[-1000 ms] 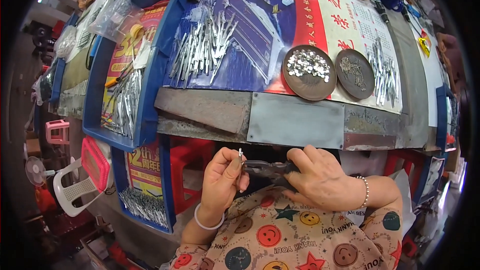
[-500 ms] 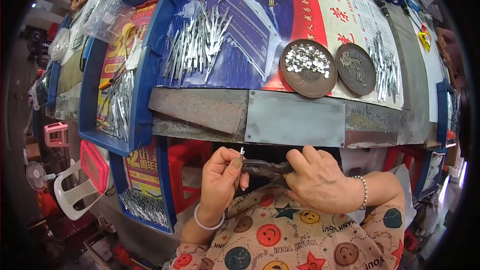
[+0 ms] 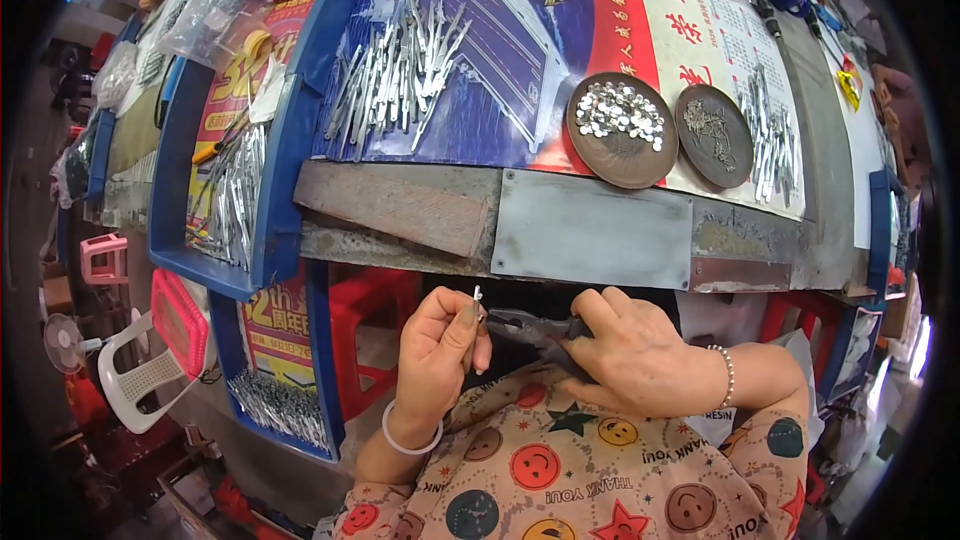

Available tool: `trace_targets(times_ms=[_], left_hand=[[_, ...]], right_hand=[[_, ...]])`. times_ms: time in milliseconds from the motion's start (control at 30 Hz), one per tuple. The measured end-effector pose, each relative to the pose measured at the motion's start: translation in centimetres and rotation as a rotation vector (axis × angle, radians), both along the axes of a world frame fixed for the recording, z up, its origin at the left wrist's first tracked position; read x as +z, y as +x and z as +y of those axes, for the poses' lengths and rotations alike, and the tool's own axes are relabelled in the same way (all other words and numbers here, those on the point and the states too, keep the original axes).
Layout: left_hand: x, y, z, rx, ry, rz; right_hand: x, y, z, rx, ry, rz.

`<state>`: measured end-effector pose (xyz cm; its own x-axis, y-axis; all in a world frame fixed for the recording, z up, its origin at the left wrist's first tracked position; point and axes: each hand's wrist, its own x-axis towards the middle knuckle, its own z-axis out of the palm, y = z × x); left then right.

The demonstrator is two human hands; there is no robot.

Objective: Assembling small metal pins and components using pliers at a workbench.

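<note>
My left hand (image 3: pixel 435 345) is closed, pinching a thin silvery metal strip (image 3: pixel 477 294) between thumb and fingertips, with its tip pointing up. Just right of it, my right hand (image 3: pixel 635 348) grips what look like dark metal pliers (image 3: pixel 530 328), their jaws toward the left fingertips. Whether the jaws touch the strip I cannot tell. Both hands are in front of the bench edge, over my lap. Beyond them on the bench, a brown round dish (image 3: pixel 620 162) holds small shiny discs, and a second brown dish (image 3: pixel 714 155) holds tiny thin metal parts.
A grey metal plate (image 3: pixel 590 230) is fixed at the bench edge. Silvery strips (image 3: pixel 400 70) lie piled on the blue poster, with more strips (image 3: pixel 770 140) at right. Blue trays (image 3: pixel 282 180) of metal parts stand left. A red stool (image 3: pixel 365 325) sits under the bench.
My left hand and the strip have shifted slightly up and left, and the gap to the pliers looks a little wider. The view has also moved slightly.
</note>
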<state>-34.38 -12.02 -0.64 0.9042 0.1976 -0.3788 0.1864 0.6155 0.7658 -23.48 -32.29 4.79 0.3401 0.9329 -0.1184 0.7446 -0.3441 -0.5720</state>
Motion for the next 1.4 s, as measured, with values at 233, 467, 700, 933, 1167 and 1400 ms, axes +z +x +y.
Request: trace_targets(times_ms=[233, 467, 700, 933, 1167, 1400], left_hand=[[0.1, 0.0, 0.1, -0.004, 0.002, 0.012], [-0.3, 0.0, 0.3, -0.004, 0.034, 0.024], [-0.4, 0.3, 0.3, 0.004, 0.008, 0.059], [-0.3, 0.2, 0.5, 0.019, 0.017, 0.05], [-0.1, 0.3, 0.2, 0.067, 0.117, 0.015], [-0.4, -0.1, 0.5, 0.066, 0.217, -0.021]], right_hand=[[0.1, -0.1, 0.2, 0.036, -0.092, -0.058], [-0.2, -0.3, 0.4, 0.033, -0.107, -0.142], [-0.5, 0.0, 0.6, 0.043, -0.066, -0.292], [0.1, 0.2, 1.2, 0.089, -0.076, -0.341], [-0.1, 0.0, 1.4, 0.057, -0.115, -0.211], [-0.2, 2.7, 1.6, 0.029, -0.269, 0.993]])
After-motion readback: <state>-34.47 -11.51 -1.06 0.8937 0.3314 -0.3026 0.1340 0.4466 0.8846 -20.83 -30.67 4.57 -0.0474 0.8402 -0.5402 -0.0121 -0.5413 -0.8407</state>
